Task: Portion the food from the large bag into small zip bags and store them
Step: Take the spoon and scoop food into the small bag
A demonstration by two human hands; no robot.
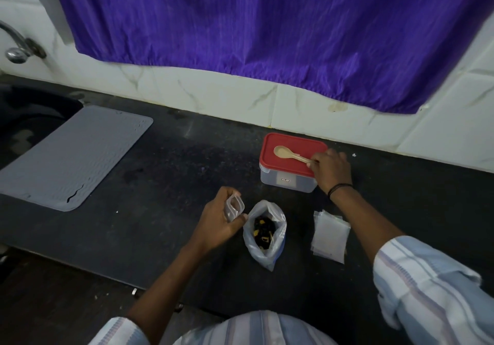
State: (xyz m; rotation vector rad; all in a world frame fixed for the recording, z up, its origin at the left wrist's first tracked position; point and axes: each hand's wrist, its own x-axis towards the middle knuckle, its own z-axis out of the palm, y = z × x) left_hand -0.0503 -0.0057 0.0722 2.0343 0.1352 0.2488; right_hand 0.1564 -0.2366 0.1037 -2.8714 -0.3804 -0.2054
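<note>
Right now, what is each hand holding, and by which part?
The left hand holds a small zip bag by its side, mouth open. The right hand pinches the wooden spoon by its handle end, bowl over the red lid.

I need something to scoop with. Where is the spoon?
In the head view, the wooden spoon lies on the red lid of the container, right of centre; the right hand grips its handle.

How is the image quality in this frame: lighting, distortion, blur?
Head view: dim light, so the dark counter loses detail; wide-angle bending curves the wall tiles and curtain edges; food in the large bag is murky; the spoon and red lid read clearly.
</note>
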